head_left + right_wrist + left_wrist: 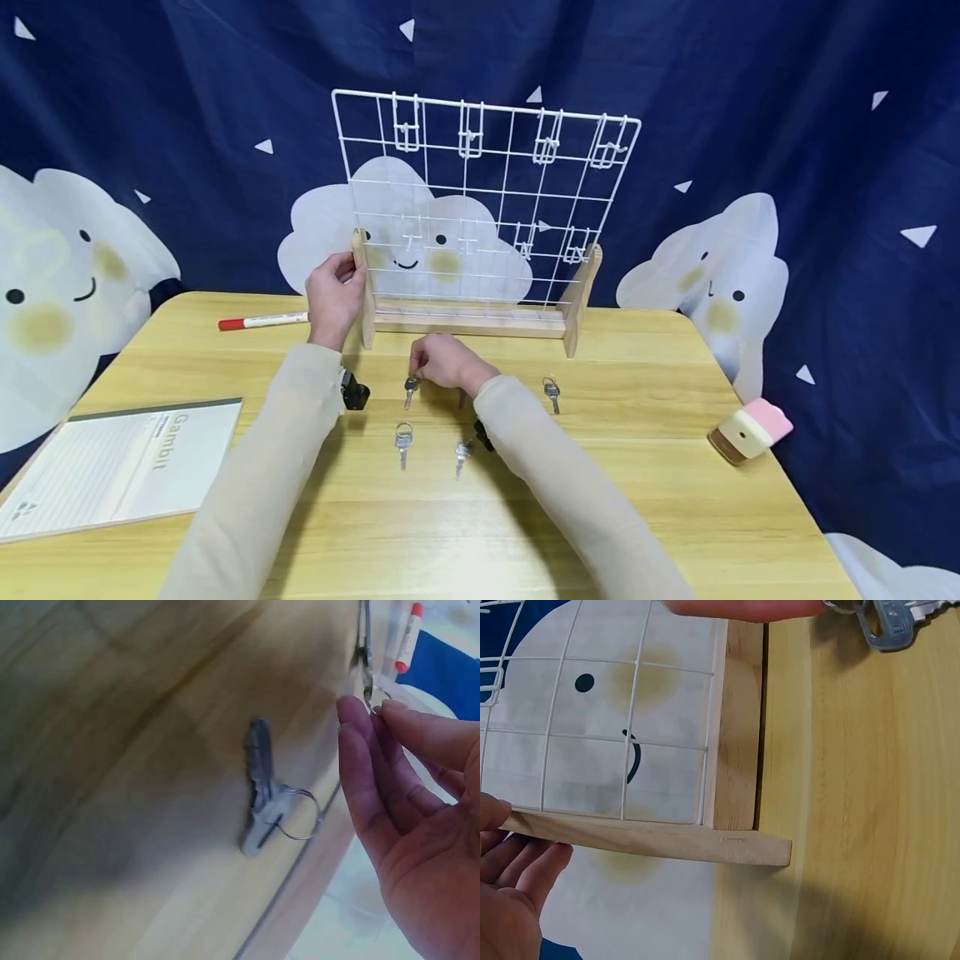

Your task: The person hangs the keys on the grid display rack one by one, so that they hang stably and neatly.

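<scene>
My left hand point(335, 300) holds the wooden side post point(364, 292) of a white wire grid rack point(480, 193); the left wrist view shows the thumb on one face and fingers on the other. Between thumb and fingertips, my right hand point(450, 362) pinches the ring of a key point(411, 392). That key hangs just in front of the rack's base, its blade toward me. A second key with a ring point(270, 787) lies on the table beside the right hand. Nearer me are two more keys, one left point(403, 446) and one right point(462, 457). Another key point(551, 393) lies farther right.
White hooks point(471, 143) hang on the grid in two rows. A red-capped marker point(262, 322) lies left of the rack, and a notebook point(120, 467) at the table's left. Toward the right edge is a pink, cream and brown block-like object point(750, 431).
</scene>
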`<state>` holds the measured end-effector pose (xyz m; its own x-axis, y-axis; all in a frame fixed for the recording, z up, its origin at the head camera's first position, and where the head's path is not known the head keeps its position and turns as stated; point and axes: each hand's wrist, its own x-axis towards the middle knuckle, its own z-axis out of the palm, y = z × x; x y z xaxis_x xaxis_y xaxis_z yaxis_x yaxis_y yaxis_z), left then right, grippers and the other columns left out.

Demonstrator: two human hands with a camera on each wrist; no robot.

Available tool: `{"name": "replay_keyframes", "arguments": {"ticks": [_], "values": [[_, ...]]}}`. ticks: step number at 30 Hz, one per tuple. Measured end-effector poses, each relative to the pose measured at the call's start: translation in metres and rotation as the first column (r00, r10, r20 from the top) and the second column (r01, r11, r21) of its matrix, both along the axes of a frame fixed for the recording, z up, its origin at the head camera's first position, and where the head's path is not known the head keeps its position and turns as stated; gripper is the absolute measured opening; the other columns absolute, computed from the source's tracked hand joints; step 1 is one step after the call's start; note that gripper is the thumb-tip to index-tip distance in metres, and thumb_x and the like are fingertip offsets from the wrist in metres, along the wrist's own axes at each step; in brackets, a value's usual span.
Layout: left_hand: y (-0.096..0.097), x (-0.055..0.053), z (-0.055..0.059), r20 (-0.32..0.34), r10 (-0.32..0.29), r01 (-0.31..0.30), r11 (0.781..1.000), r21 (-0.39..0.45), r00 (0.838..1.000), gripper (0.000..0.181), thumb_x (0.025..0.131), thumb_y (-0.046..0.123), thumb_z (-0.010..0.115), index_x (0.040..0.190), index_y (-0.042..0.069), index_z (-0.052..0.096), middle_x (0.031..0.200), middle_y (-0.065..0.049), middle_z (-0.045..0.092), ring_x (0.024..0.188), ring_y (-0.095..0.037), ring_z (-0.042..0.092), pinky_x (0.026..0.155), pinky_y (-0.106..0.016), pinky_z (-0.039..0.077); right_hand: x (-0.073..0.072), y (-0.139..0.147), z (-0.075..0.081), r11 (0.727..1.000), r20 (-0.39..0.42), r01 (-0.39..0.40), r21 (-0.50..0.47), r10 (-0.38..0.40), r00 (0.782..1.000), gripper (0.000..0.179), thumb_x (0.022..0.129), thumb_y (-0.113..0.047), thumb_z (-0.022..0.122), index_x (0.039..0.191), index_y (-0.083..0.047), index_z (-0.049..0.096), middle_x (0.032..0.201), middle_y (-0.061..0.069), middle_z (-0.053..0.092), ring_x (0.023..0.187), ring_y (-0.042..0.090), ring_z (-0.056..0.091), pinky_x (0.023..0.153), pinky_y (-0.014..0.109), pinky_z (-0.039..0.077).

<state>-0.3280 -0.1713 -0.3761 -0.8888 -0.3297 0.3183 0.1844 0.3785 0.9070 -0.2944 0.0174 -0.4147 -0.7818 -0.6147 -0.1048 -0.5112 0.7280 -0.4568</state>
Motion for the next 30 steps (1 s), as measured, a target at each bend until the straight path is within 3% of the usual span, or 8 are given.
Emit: {"name": "replay_keyframes", "arguments": {"ticks": [7,18,24,30], "values": [[0.001,0.001,-0.001,-0.005,0.014,-0.014,1.000,-0.001,1.000,0.033,0.097,0.006,0.060,0.127,-0.005,0.061,0.122,-0.020,0.064,0.111,-0.027,0.062,0.095,-0.028,0.052,0.008,0.005,0.013,0.997,-0.037,-0.033,-0.062,0.031,0.999,0.005,0.090,-0.002,0.069,0.091,-0.007,0.070,0.085,-0.004,0.066,0.081,0.010,0.060,0.073,0.018,0.051],[0.002,0.004,-0.002,-0.008,0.022,-0.022,0.998,-0.052,1.000,0.033,0.098,0.007,0.059,0.129,-0.004,0.060,0.122,-0.020,0.064,0.112,-0.028,0.061,0.096,-0.034,0.053,0.016,0.006,0.025,0.989,-0.113,-0.040,-0.146,0.024,0.993,0.013,0.088,0.003,0.067,0.093,-0.008,0.072,0.086,-0.003,0.070,0.081,0.007,0.063,0.075,0.015,0.051],[0.000,0.003,-0.001,-0.004,0.026,-0.026,0.998,-0.056,1.000,0.033,0.098,0.008,0.059,0.129,-0.003,0.060,0.123,-0.019,0.064,0.113,-0.028,0.061,0.096,-0.034,0.052,0.018,0.007,0.037,0.980,-0.183,-0.038,-0.197,0.002,0.983,0.018,0.086,0.004,0.066,0.095,-0.009,0.074,0.087,-0.004,0.070,0.082,0.007,0.063,0.078,0.013,0.051],[0.001,0.003,-0.002,-0.004,0.021,-0.021,0.998,-0.053,1.000,0.032,0.098,0.007,0.059,0.128,-0.003,0.061,0.122,-0.019,0.064,0.112,-0.027,0.061,0.096,-0.033,0.053,0.020,0.010,0.053,0.967,-0.196,-0.001,-0.253,-0.050,0.979,0.016,0.089,0.002,0.065,0.095,-0.009,0.075,0.086,-0.005,0.070,0.080,0.006,0.064,0.076,0.016,0.052]]}}
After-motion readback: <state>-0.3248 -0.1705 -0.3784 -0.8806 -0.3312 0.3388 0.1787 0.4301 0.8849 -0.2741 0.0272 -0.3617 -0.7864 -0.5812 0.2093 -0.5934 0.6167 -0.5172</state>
